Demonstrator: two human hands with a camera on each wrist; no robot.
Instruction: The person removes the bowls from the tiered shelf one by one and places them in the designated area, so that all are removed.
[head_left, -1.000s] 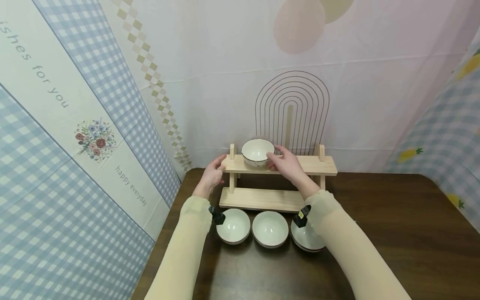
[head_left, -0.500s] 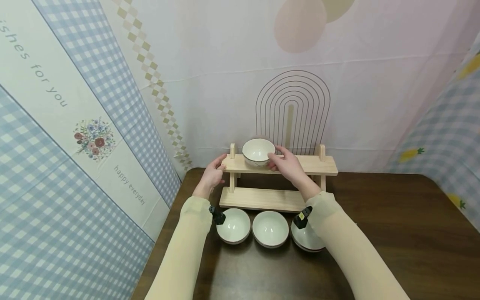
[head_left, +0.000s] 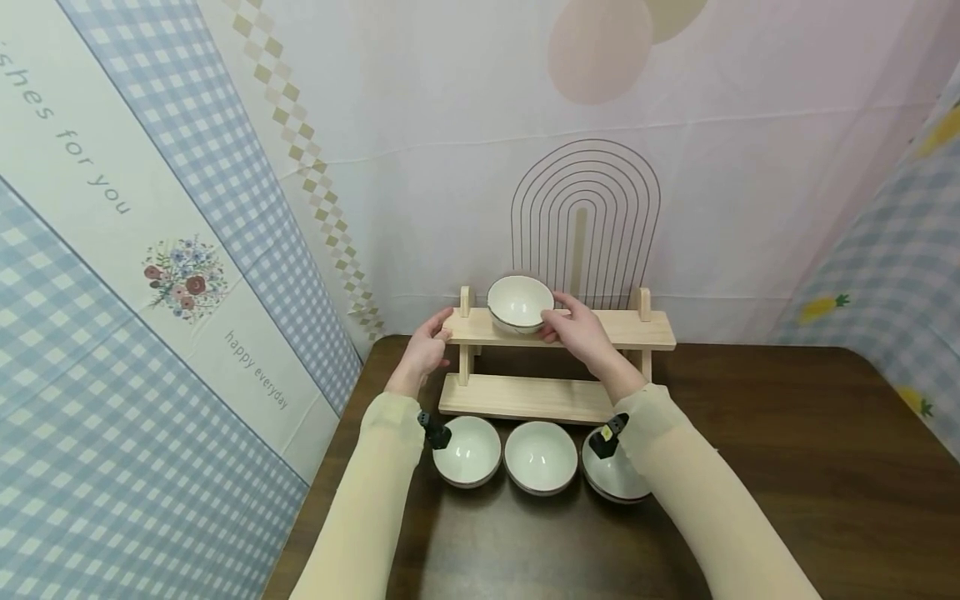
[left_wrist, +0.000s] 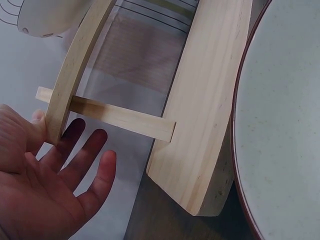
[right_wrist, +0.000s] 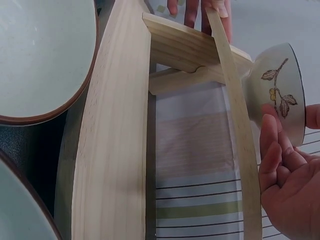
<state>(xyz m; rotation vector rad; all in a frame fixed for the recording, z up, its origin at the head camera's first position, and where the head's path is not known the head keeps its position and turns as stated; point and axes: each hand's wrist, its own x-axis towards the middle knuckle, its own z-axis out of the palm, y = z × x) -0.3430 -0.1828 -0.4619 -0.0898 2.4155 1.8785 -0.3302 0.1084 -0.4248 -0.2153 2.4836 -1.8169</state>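
A small white bowl (head_left: 521,302) with a dark rim sits at the top board of a two-tier wooden shelf (head_left: 633,327), left of its middle. My right hand (head_left: 583,335) holds the bowl by its right side, thumb in front and fingers behind. In the right wrist view a brown leaf pattern shows on the outside of this bowl (right_wrist: 277,87). My left hand (head_left: 425,350) pinches the left end of the top board. The left wrist view shows that thumb over the board's end, the other fingers of the left hand (left_wrist: 60,195) spread behind and below it.
Three larger white bowls stand in a row before the shelf: a left bowl (head_left: 467,454), a middle bowl (head_left: 540,458) and a right bowl (head_left: 618,479) partly behind my sleeve. The lower board (head_left: 525,398) carries nothing. A patterned cloth (head_left: 420,208) hangs behind the dark table (head_left: 787,433).
The small bowl has shifted slightly to the right along the top board, together with my right hand. My left hand keeps its place on the board's end.
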